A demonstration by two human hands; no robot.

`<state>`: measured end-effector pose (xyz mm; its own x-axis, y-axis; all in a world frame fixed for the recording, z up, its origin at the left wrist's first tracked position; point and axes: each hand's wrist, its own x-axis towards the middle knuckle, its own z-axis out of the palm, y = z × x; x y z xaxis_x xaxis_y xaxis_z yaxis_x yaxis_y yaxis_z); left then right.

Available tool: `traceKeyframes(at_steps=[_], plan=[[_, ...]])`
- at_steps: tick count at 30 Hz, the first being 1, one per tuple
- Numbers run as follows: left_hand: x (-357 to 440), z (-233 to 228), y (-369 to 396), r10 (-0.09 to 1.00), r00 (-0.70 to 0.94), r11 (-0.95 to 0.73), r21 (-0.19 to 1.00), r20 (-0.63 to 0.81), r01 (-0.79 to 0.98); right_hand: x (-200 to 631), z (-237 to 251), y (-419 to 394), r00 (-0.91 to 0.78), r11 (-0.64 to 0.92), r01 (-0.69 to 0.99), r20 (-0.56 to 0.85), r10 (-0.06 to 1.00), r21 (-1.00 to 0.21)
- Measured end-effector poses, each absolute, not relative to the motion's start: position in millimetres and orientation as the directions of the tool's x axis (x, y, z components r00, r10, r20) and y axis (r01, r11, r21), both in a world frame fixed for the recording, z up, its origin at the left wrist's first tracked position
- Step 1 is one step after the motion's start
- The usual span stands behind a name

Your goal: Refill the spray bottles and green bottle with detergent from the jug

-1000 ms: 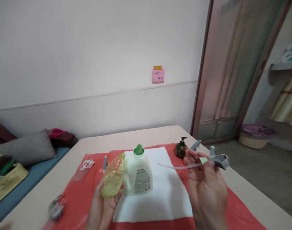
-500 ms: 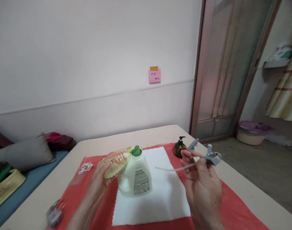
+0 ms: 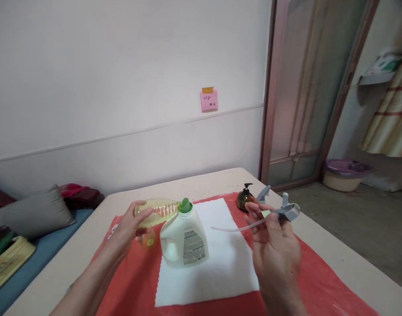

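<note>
We hold a clear yellow bottle (image 3: 156,210) in our left hand (image 3: 130,226), the fingers closed around its body near the base. The bottle lies nearly level, with its neck pointing right and meeting the open green cap (image 3: 185,205) of a white jug (image 3: 183,239). Whether neck and cap touch we cannot tell.

The jug stands upright on the left part of a white cloth (image 3: 220,259). The cloth lies flat on a red sheet (image 3: 319,281) that covers the middle of the pale surface (image 3: 349,267).

Our right hand (image 3: 275,254) is raised above the right edge of the cloth. Its fingers (image 3: 255,213) are clamped on a grey spray head (image 3: 286,212), pinched near the collar. The nozzle end points right. A thin clear tube (image 3: 232,228) runs from the spray head to the left, hanging free over the cloth, its tip near the jug but apart from it.

Behind the right hand a small brown pump bottle (image 3: 244,198) stands on the far corner of the red sheet. A second grey spray head (image 3: 264,193) lies just beside it, to the right.

A pink note (image 3: 208,100) is stuck on the wall. To the left, off the surface, a grey cushion (image 3: 39,211) rests on a blue mat (image 3: 29,259).
</note>
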<state>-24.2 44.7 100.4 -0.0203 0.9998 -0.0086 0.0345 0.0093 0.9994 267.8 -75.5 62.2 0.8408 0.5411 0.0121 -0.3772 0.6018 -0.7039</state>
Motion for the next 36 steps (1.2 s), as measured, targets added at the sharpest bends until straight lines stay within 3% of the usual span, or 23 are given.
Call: traceKeyframes(at_steps=[3, 17, 30, 36], plan=[[-26, 109, 51, 0.998, 0.061, -0.023, 0.978, 0.011, 0.208, 267, 63, -76, 0.841, 0.595, -0.368, 0.017, 0.541, -0.714], [-15, 151, 64, 0.987, 0.158, -0.104, 0.856, 0.026, 0.507, 268, 63, -75, 0.825, 0.593, -0.412, -0.008, 0.565, -0.692], [14, 202, 79, 0.954, 0.3, -0.263, 0.534, 0.019, 0.803, 267, 61, -78, 0.809, 0.565, -0.391, 0.021, 0.587, -0.727], [20, 211, 84, 0.932, 0.359, -0.347, 0.394, 0.047, 0.851, 267, 62, -78, 0.815, 0.561, -0.385, 0.016, 0.58, -0.733]])
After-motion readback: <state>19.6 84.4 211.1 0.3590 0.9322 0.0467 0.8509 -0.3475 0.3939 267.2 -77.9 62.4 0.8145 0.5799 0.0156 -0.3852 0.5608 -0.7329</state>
